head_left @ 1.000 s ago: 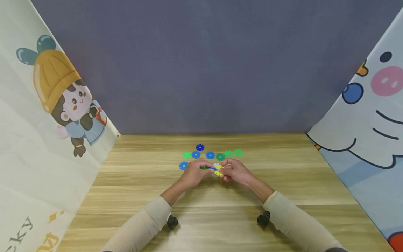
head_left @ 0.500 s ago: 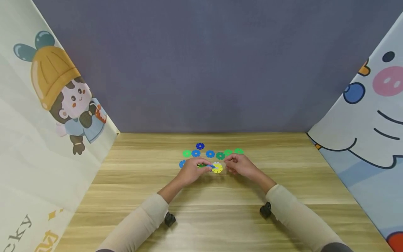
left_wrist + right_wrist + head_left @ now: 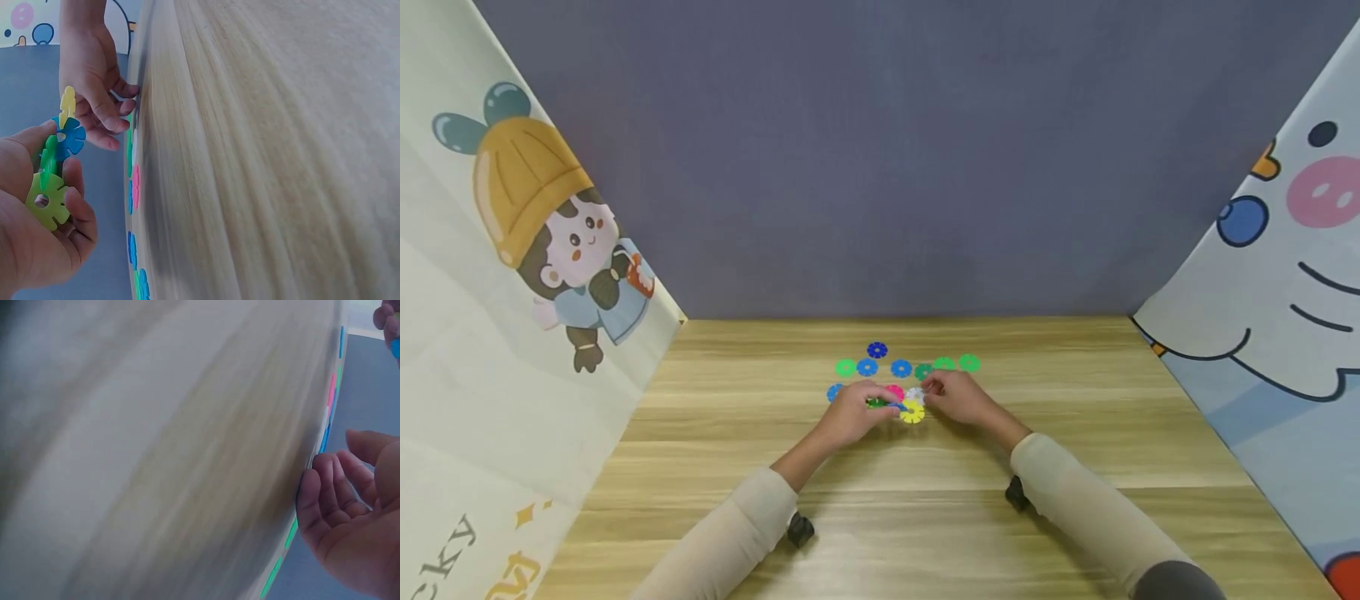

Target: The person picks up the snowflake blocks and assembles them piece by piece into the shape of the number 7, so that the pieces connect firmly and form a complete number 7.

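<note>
My left hand (image 3: 853,412) grips a short chain of slotted plastic flower discs, pinched between thumb and fingers. In the left wrist view the chain runs from a yellow-green disc (image 3: 49,203) through a green disc (image 3: 47,161) and a blue disc (image 3: 70,139) to a yellow disc (image 3: 67,105) at the far end. My right hand (image 3: 958,396) is low over the table, its fingertips right at a white disc (image 3: 914,395). Its fingers are loosely bent and its thumb stands apart in the right wrist view, with nothing seen between them. A pink disc (image 3: 895,391) lies just behind the held chain.
Several loose discs lie flat beyond the hands on the wooden table (image 3: 895,517), among them a dark blue disc (image 3: 877,350), a blue disc (image 3: 901,368) and a light green disc (image 3: 969,363). A grey panel (image 3: 895,167) stands at the back, with printed sheets at both sides.
My right hand has let go of the chain, drawn off to the right, then come back to the white disc. The left hand has shifted slightly left with the chain, uncovering the pink disc.
</note>
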`<state>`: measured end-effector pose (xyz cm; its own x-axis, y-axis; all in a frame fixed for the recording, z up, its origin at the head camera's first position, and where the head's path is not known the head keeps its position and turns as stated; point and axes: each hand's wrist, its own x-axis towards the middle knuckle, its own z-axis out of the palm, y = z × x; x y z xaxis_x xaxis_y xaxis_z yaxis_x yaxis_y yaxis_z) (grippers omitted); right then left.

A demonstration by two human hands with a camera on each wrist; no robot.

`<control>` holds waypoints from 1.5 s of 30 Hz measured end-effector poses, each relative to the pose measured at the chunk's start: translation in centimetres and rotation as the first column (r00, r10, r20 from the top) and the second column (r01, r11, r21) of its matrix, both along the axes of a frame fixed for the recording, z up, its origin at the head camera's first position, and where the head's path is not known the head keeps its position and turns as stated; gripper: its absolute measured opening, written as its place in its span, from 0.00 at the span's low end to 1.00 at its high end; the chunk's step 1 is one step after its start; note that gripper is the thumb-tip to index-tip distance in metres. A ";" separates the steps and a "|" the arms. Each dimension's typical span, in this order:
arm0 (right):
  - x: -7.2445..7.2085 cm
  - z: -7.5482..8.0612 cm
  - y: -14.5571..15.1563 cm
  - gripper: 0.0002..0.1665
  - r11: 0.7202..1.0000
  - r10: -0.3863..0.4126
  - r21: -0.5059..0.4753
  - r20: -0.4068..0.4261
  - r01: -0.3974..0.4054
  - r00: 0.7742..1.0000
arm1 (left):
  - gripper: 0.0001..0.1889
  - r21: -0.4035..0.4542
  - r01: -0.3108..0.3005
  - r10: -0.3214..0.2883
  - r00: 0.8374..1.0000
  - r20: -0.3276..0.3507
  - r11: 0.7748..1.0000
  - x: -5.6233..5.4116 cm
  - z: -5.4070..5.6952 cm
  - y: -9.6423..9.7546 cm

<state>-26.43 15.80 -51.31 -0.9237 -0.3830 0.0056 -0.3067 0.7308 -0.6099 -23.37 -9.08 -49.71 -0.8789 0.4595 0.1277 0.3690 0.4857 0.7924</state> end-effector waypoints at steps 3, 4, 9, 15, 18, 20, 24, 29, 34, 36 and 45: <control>-0.2 -0.3 -0.3 0.15 1.000 0.000 0.030 -0.018 0.000 1.000 | 0.11 -0.011 -0.007 0.007 1.000 0.002 1.000 0.1 -0.1 -0.2; -0.3 -0.3 -0.4 0.15 0.999 0.000 0.036 -0.022 0.000 1.000 | 0.11 -0.014 -0.008 0.008 1.000 0.002 1.000 0.1 -0.1 -0.3; -0.5 -0.4 -0.6 0.20 0.998 0.017 0.064 -0.021 -0.015 1.000 | 0.10 -0.004 -0.015 0.016 1.000 0.020 1.000 0.1 -0.1 -0.6; -0.7 -0.5 -0.7 0.22 0.995 0.027 0.100 -0.010 -0.025 1.000 | 0.09 0.018 -0.021 0.021 0.999 0.029 1.000 0.2 -0.2 -0.7; -0.8 -0.7 -0.7 0.20 0.995 0.017 0.102 0.011 -0.018 1.000 | 0.09 0.016 -0.024 0.024 0.999 0.027 1.000 0.3 -0.3 -0.7; -0.8 -0.7 -0.7 0.19 0.994 0.009 0.105 0.022 -0.011 1.000 | 0.09 0.014 -0.025 0.025 0.999 0.025 1.000 0.3 -0.3 -0.8; -0.8 -0.6 -0.7 0.18 0.994 0.005 0.113 0.010 -0.006 1.000 | 0.09 0.011 -0.031 0.030 0.999 0.021 0.999 0.1 -0.4 -1.0; -0.8 -0.5 -0.9 0.17 0.994 -0.025 0.105 0.001 0.025 1.000 | 0.08 0.005 -0.037 0.037 0.999 0.023 0.999 0.0 -0.6 -1.1; -0.5 -0.4 -0.7 0.17 0.995 -0.049 0.087 -0.011 0.050 0.999 | 0.08 -0.002 -0.035 0.035 0.999 0.022 0.999 0.0 -0.5 -1.0; -0.3 -0.4 -0.6 0.17 0.995 -0.037 0.088 -0.032 0.040 0.999 | 0.08 -0.001 -0.035 0.035 0.999 0.018 0.999 0.0 -0.4 -1.0; 0.6 -0.4 0.8 0.10 0.997 0.019 0.073 -0.068 -0.014 0.998 | 0.09 -0.012 -0.045 0.045 0.999 0.010 0.999 0.0 -0.4 -0.9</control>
